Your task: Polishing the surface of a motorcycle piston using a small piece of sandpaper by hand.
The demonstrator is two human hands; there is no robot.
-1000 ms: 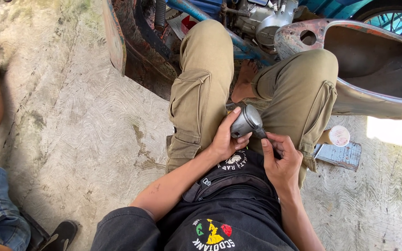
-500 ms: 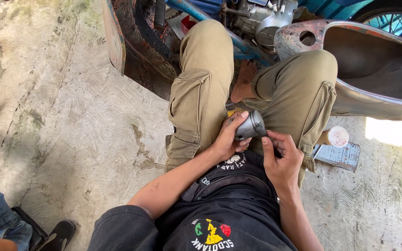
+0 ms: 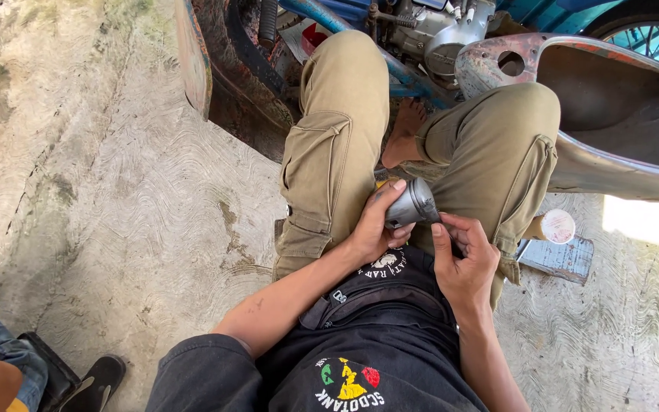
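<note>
Nearest, the left hand [image 3: 375, 229] is clamped around a grey metal cylinder [image 3: 412, 204] over the lap; the right hand [image 3: 463, 255], fingers curled, touches its end, perhaps holding something small. Right, a round white-lidded container [image 3: 554, 226] stands on a bluish board [image 3: 558, 258]. Farther off lies a motorcycle frame [image 3: 619, 99].

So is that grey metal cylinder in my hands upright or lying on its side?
On its side. The grey metal cylinder is held in the left hand, flat end towards the right knee. The right hand is beside it.
</note>
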